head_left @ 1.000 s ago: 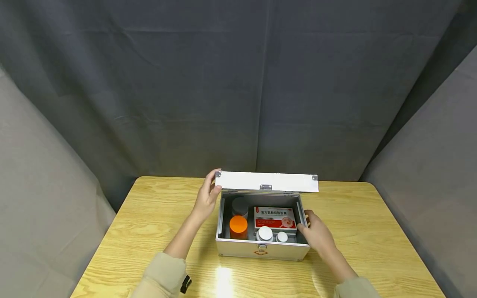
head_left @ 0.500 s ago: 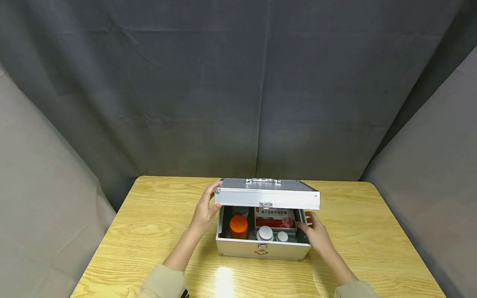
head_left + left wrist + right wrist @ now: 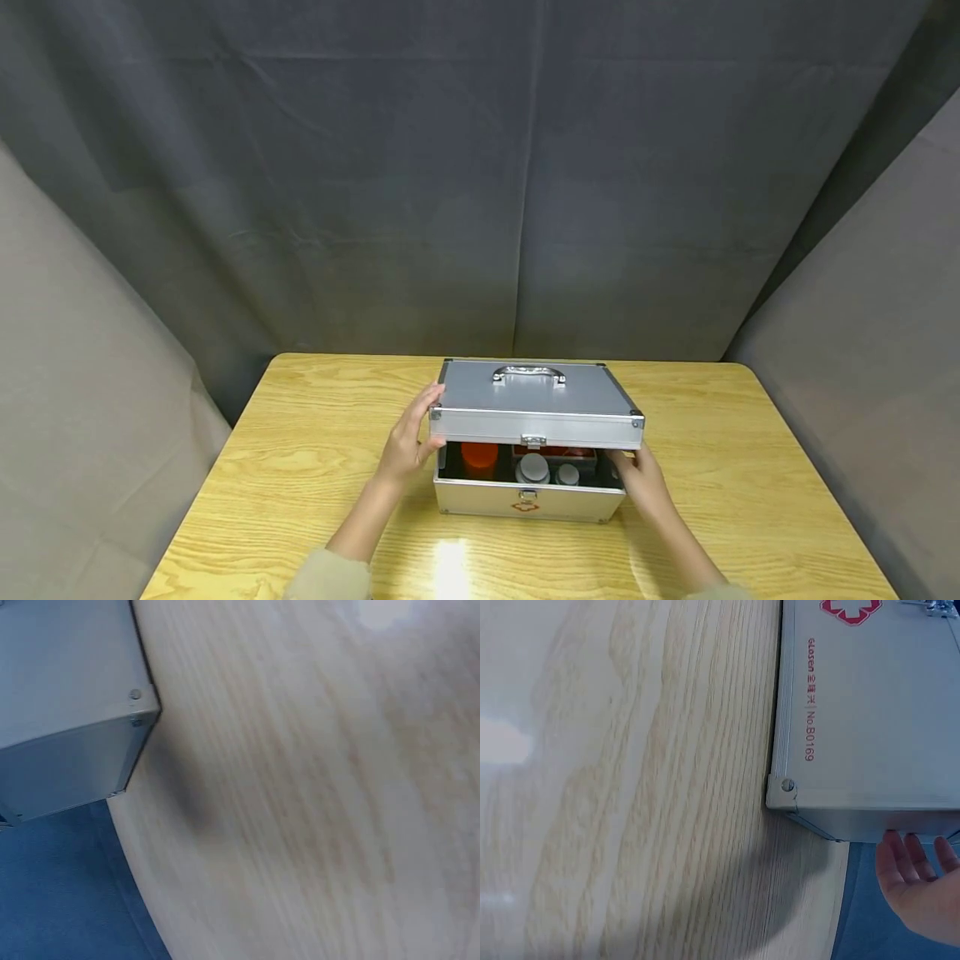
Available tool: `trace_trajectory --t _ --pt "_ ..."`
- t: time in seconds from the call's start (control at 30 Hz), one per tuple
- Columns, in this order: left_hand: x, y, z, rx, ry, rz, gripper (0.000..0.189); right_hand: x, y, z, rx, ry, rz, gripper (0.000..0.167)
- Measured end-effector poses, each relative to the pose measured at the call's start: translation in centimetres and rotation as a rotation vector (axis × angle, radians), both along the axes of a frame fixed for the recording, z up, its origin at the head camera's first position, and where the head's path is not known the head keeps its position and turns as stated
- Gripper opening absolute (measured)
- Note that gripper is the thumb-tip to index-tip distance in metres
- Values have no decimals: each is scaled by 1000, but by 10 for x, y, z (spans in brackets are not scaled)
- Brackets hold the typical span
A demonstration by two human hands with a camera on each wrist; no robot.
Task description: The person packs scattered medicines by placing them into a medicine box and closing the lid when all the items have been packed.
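A silver medicine case stands on the table, its grey lid tilted partly down over it. My left hand holds the lid's left end, thumb at the front lower corner and fingers along the side. At the right wall, my right hand grips the case, its thumb over the rim under the lid; its fingers touch the outer side in the right wrist view. Inside show an orange-capped bottle, two white-capped bottles and part of a red-and-white medicine carton. The left wrist view shows the case corner, no hand.
The wooden table extends on both sides of the case, its back edge close behind it. A dark grey curtain hangs beyond, with light grey cloth panels at the sides. The lid carries a metal handle.
The lid has swung forward and down from about upright, my left hand moving down with it. It now covers much of the contents. My right hand stays at the case's right wall.
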State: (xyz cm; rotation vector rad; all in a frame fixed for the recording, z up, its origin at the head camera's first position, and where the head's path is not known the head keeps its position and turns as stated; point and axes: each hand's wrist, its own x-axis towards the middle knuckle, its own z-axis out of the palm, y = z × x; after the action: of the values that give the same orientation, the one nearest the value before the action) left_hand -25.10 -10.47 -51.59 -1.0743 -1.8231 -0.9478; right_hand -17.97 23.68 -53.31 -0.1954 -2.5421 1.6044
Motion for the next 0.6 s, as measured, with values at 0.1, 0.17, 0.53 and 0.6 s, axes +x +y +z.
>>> trace_trajectory --t 0.1,0.17,0.53,0.6 --pt "1 -2 -3 -19 79 6 65 4 -1 1 -31 18 3 48" --pt "2 -3 -5 -30 120 10 63 7 -2 3 -39 12 -14 46" --pt "4 -3 -5 -40 192 26 62 19 -5 20 -403 298 72 44" --pt "4 -3 -6 -42 189 22 62 21 -6 22 -431 377 163 47"
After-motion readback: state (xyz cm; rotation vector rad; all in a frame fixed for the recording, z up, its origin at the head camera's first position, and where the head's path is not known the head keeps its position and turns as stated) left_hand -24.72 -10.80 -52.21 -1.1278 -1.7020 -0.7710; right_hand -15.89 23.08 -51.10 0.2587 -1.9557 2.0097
